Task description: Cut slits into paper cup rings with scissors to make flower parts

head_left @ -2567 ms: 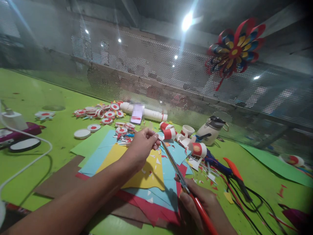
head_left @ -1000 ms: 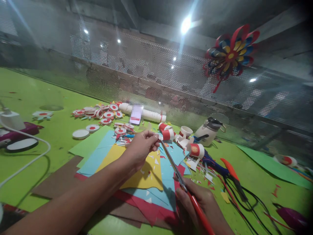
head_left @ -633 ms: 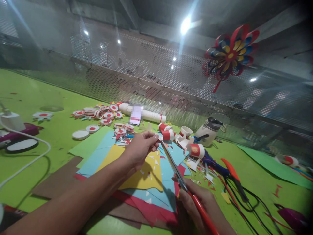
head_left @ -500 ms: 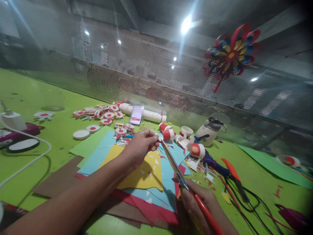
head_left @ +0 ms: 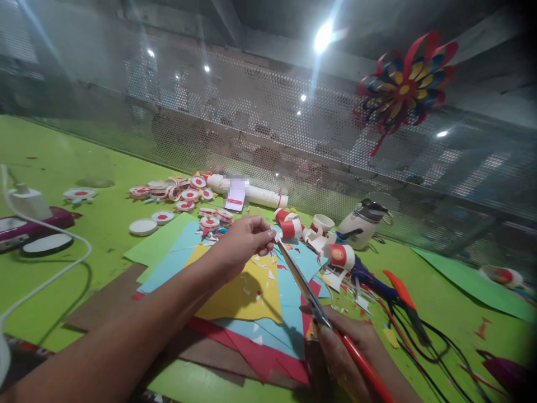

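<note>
My left hand pinches a small white piece of paper between thumb and fingers, above the coloured sheets. Long scissors with red handles are gripped by my right hand, their blades pointing away from me and their tips at the white piece. Beneath both hands lie a yellow sheet, light blue sheets and red sheets, strewn with white and red paper scraps. Whether the blades are parted at the tips is too small to tell.
Behind lie red-and-white paper cups, a pile of small round paper pieces, a white roll and a phone. At right are a glue gun with an orange part and black cables. A jug stands farther back.
The view has shifted slightly. My left hand still holds the white piece, its fingertips turned a little, while the scissors stay at its edge.
</note>
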